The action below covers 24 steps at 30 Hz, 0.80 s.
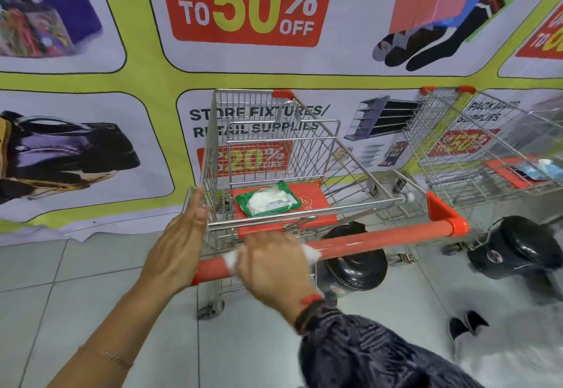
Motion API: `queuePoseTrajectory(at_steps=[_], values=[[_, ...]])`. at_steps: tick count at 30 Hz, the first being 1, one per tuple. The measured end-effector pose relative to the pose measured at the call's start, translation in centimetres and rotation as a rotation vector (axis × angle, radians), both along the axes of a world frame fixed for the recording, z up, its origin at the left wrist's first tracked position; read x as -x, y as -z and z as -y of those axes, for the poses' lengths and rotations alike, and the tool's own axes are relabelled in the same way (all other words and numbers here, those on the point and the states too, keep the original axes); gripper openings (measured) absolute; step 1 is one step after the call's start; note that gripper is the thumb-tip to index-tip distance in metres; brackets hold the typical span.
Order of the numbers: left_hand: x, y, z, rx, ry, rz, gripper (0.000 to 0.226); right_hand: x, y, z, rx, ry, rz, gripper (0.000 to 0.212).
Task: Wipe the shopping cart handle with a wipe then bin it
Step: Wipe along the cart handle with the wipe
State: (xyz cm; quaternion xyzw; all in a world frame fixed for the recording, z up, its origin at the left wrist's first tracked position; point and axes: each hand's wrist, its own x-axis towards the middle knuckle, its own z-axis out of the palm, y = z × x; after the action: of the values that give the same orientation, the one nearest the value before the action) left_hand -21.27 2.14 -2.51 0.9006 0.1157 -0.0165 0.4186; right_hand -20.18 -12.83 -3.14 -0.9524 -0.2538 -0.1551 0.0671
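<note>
White wipe (309, 254) is squeezed in the right hand (271, 262) around the red cart handle (380, 240). Left hand (179, 241) lies flat and open on the cart's left side. A green wipe pack (268, 198) sits on the far seat flap.

The left hand (179, 244) comes off a bare forearm with no sleeve showing; a thin, fine chain bracelet (106, 354) circles it well back from the wrist. The right hand (274, 268) is blurred. Its wrist carries a red thread band (310, 299), and just behind that a dark, brownish band (307, 316). From there back, the right arm is covered by a loose dark navy sleeve (380, 357) with a faint paler pattern, gathered at the cuff.
</note>
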Motion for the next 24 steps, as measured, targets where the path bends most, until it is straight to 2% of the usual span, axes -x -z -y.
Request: queuePoseTrajectory(at_steps=[1, 4, 6, 8, 10, 12, 15, 18, 20, 22, 24], values=[[0.0, 0.0, 0.0, -0.006, 0.005, -0.008, 0.09, -0.7, -0.2, 2.9, 0.044, 0.008, 0.004, 0.038], [0.0, 0.2, 0.2, -0.037, -0.001, -0.009, 0.079, -3.4, -0.8, 13.8, 0.237, 0.199, 0.004, 0.03], [-0.1, 0.3, 0.2, -0.055, -0.007, -0.01, 0.078, -4.9, -1.5, 19.4, 0.172, 0.365, -0.16, 0.036], [-0.1, 0.4, 0.1, -0.048, -0.016, -0.016, 0.068, -5.3, -1.0, 20.9, 0.044, 0.452, -0.156, 0.043], [-0.1, 0.5, 0.1, -0.031, -0.019, -0.018, 0.064, -4.2, -0.5, 17.7, 0.102, 0.435, -0.095, 0.031], [-0.1, 0.6, 0.1, -0.021, -0.024, -0.018, 0.064, -2.4, 0.2, 11.7, 0.129, 0.298, -0.009, 0.019], [0.0, 0.5, 0.1, 0.012, -0.026, -0.008, 0.06, 0.1, 0.1, 1.5, 0.089, 0.128, -0.024, 0.029], [0.1, 0.3, -0.1, 0.059, -0.042, 0.01, 0.052, 1.5, -0.2, -4.4, 0.037, 0.058, -0.062, 0.042], [0.2, 0.1, -0.1, 0.067, -0.044, 0.008, 0.045, 1.3, -0.4, -4.3, -0.004, 0.027, -0.089, 0.039], [0.2, 0.3, 0.0, 0.034, -0.023, 0.008, 0.054, 0.5, -0.4, -1.5, 0.052, -0.033, -0.103, 0.031], [0.1, 0.6, 0.0, -0.002, -0.011, 0.009, 0.061, -1.0, -0.7, 3.7, 0.12, -0.012, -0.08, 0.033]])
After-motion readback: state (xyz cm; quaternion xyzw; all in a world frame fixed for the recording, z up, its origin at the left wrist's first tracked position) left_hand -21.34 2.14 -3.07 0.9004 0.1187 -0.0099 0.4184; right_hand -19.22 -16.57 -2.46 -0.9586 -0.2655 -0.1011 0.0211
